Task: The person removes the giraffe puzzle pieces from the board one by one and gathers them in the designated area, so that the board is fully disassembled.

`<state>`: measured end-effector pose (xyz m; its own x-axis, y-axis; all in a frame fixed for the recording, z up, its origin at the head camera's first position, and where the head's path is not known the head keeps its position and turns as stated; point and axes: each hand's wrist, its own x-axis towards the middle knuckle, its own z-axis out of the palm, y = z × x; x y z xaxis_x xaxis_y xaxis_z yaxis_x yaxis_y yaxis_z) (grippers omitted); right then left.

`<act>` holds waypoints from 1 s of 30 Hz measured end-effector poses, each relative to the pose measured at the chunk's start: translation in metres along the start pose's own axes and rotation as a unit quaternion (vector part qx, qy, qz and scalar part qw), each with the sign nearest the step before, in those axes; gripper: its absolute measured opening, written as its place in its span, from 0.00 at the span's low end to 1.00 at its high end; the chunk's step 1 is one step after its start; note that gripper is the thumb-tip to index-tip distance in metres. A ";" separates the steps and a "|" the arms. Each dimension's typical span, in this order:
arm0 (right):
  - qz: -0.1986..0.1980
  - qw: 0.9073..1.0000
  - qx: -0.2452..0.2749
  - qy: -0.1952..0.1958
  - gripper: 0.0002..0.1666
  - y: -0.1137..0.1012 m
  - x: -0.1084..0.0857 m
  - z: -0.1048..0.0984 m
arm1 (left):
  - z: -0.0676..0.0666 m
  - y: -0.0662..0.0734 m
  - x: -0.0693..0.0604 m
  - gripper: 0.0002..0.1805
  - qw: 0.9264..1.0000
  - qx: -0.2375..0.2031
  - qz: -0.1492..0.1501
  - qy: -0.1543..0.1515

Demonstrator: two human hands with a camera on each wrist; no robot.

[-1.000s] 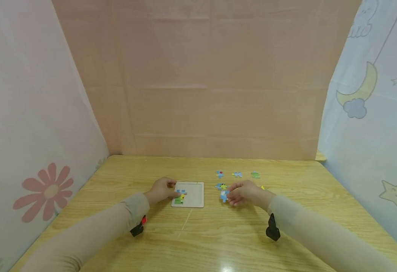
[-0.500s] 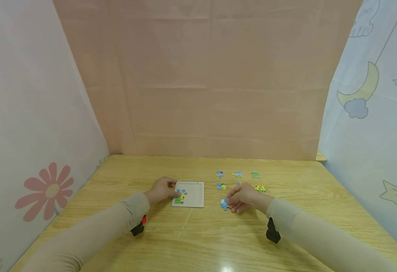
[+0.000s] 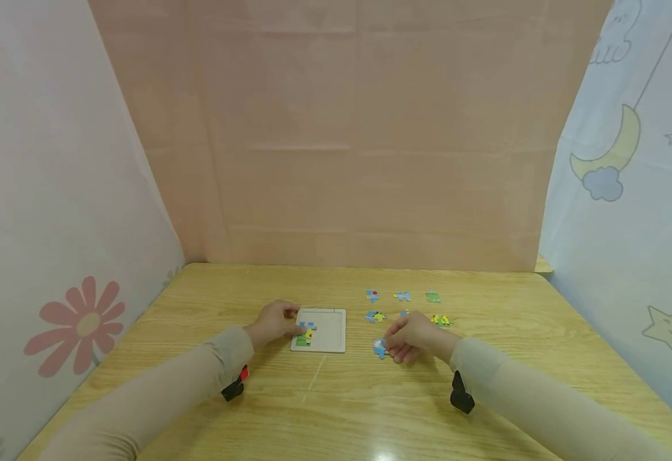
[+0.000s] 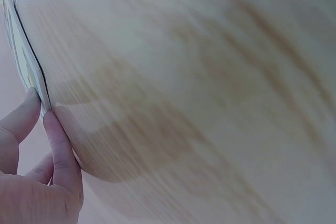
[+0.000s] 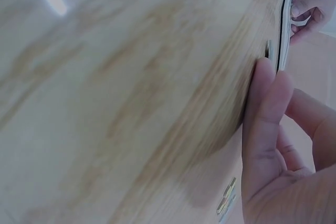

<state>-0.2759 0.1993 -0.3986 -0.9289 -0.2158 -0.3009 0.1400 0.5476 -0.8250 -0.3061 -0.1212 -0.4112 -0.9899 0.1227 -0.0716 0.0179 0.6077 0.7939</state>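
Note:
My left hand [image 3: 272, 320] grips the left edge of a pale square puzzle tray [image 3: 331, 331], thumb on top; the left wrist view shows thumb and fingers [image 4: 62, 156] on either side of the rim. Inside the tray's left part lie a few joined puzzle pieces [image 3: 308, 334], partly behind the thumb. To the right of the tray, my right hand [image 3: 413, 336] pinches a blue jigsaw piece [image 3: 379, 347] at its right side, low over the table. From the right wrist, only a thin edge of that piece [image 5: 270, 48] shows beyond the fingertips.
Loose jigsaw pieces lie in rows behind my right hand: a blue and red one [image 3: 372, 295], a green one [image 3: 432, 297], a blue and yellow one [image 3: 374, 316] and a yellow-green one [image 3: 442, 320]. Another is half hidden by the hand. Cloth screens [image 3: 336, 160] surround the wooden table [image 3: 255, 416].
My right hand has drawn the blue jigsaw piece toward me, away from the loose rows, uncovering the yellow-green piece. The left hand and tray have stayed put.

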 end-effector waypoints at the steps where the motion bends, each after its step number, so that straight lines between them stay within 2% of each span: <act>1: 0.000 1.000 0.000 0.000 0.08 0.000 0.000 0.000 | 0.000 0.000 0.000 0.32 1.000 -0.001 0.000 0.000; 10: -0.001 1.000 -0.009 0.004 0.05 -0.005 -0.006 0.002 | -0.001 0.003 -0.003 0.32 1.000 0.001 0.000 0.000; 19: 0.010 1.000 0.013 0.007 0.04 -0.004 -0.006 0.003 | -0.001 0.005 -0.006 0.32 1.000 0.012 0.000 0.001; 24: -0.004 0.999 0.047 0.007 0.05 -0.010 -0.004 -0.001 | -0.001 0.003 -0.004 0.33 1.000 0.000 -0.001 -0.007; 30: -0.038 0.997 0.067 -0.026 0.13 -0.027 0.006 -0.004 | -0.005 0.002 -0.002 0.36 1.000 0.009 -0.002 -0.023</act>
<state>-0.2864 0.1864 -0.3764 -0.9200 -0.2958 -0.2570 0.1178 0.4167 -0.9014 -0.3051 -0.1240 -0.4066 -0.9824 0.1562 -0.1026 0.0171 0.6217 0.7830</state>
